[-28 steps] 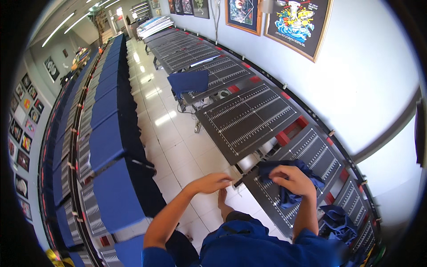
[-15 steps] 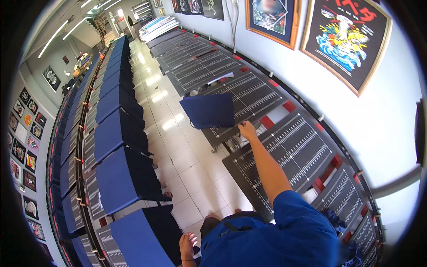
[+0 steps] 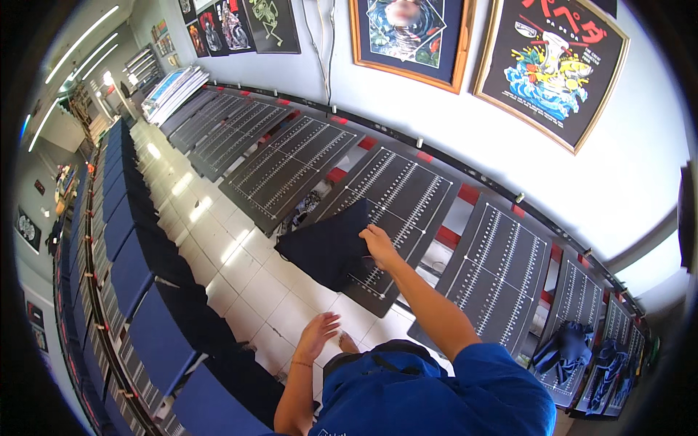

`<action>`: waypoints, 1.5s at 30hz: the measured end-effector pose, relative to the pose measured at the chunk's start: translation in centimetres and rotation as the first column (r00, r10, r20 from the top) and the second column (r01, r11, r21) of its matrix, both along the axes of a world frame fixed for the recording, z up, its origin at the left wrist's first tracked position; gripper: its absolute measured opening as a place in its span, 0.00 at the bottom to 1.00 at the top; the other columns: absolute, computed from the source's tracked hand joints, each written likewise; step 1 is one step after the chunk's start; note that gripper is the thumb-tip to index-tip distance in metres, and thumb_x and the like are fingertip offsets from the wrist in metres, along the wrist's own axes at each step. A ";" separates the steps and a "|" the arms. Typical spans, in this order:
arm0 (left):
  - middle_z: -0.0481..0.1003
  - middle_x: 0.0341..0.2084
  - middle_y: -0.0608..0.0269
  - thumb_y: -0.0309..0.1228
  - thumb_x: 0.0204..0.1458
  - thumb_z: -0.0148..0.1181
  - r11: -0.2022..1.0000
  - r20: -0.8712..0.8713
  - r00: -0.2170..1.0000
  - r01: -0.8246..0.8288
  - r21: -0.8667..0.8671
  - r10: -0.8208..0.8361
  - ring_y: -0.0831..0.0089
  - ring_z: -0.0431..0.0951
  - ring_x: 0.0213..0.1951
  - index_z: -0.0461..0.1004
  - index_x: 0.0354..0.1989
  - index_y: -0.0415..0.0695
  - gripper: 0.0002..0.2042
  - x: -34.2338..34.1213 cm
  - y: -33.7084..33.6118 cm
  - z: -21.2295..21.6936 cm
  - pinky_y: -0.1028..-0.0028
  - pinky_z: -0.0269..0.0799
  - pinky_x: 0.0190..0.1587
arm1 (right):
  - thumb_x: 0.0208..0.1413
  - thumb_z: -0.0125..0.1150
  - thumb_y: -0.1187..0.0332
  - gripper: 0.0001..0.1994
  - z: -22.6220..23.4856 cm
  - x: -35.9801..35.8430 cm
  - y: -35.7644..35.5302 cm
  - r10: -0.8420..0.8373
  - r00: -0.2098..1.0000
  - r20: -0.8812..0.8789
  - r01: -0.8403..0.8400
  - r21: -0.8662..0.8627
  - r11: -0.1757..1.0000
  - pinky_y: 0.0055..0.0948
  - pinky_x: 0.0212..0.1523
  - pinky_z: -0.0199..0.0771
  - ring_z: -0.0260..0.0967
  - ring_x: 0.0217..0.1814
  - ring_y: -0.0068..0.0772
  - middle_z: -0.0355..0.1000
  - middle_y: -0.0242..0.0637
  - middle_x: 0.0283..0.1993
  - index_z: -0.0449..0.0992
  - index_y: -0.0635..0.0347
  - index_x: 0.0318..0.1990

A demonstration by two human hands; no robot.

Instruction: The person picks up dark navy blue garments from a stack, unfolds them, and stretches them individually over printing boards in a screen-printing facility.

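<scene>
A piece of dark navy cloth (image 3: 327, 243) hangs partly over the near left end of a black board (image 3: 407, 196) marked with white ruler lines. My right hand (image 3: 376, 243) is closed on the cloth's right edge, above the board. My left hand (image 3: 316, 336) is over the tiled floor, fingers apart and nothing in it. It is nearest to the row of cloth-covered boards (image 3: 163, 327) on the left.
More ruled boards (image 3: 291, 156) line the wall in a row. Crumpled dark cloth (image 3: 563, 352) lies on boards at the right. Tiled floor (image 3: 251, 291) runs between the rows. Framed posters (image 3: 552, 65) hang on the wall, and white flat panels (image 3: 174, 94) are stacked far off.
My view has turned to the right. The cloth is now tilted, with its right edge in my right hand. My left hand has risen further into view.
</scene>
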State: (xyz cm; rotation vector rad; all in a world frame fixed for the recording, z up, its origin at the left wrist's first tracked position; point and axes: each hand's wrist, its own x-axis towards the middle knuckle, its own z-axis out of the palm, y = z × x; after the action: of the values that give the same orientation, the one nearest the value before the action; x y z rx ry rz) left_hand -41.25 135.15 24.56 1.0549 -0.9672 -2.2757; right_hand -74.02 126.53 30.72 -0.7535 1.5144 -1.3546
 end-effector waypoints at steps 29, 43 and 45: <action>0.77 0.47 0.55 0.39 0.59 0.60 0.865 0.062 0.990 -0.077 -0.495 0.124 0.69 0.78 0.45 0.74 0.49 0.34 0.19 -13.1 -20.6 12.3 0.69 0.74 0.48 | 0.54 0.57 0.74 0.03 8.9 0.6 15.9 -0.427 0.785 0.450 0.523 -0.110 0.845 0.27 0.40 0.78 0.71 0.35 0.24 0.72 0.31 0.34 0.71 0.58 0.35; 0.72 0.52 0.42 0.38 0.50 0.64 0.127 0.564 0.728 0.564 -0.816 0.390 0.44 0.68 0.57 0.75 0.39 0.38 0.15 -10.1 -15.7 5.2 0.46 0.56 0.60 | 0.58 0.64 0.62 0.18 3.0 7.9 5.2 -0.051 0.924 -0.378 0.108 0.130 0.986 0.36 0.50 0.77 0.77 0.50 0.42 0.77 0.48 0.49 0.73 0.64 0.52; 0.71 0.52 0.44 0.37 0.49 0.65 0.042 0.558 0.810 0.560 -0.827 0.178 0.45 0.66 0.59 0.75 0.39 0.40 0.15 -9.9 -15.5 5.3 0.45 0.56 0.60 | 0.57 0.65 0.60 0.20 1.5 8.9 0.2 -0.099 0.910 -0.403 0.144 0.084 0.986 0.37 0.49 0.76 0.77 0.50 0.43 0.76 0.49 0.50 0.73 0.63 0.52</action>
State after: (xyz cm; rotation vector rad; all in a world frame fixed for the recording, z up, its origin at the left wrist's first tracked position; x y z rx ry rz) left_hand -51.14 119.69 29.90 0.7799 -2.5463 -0.6773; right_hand -65.12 126.72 32.25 -0.9150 1.9698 -1.2420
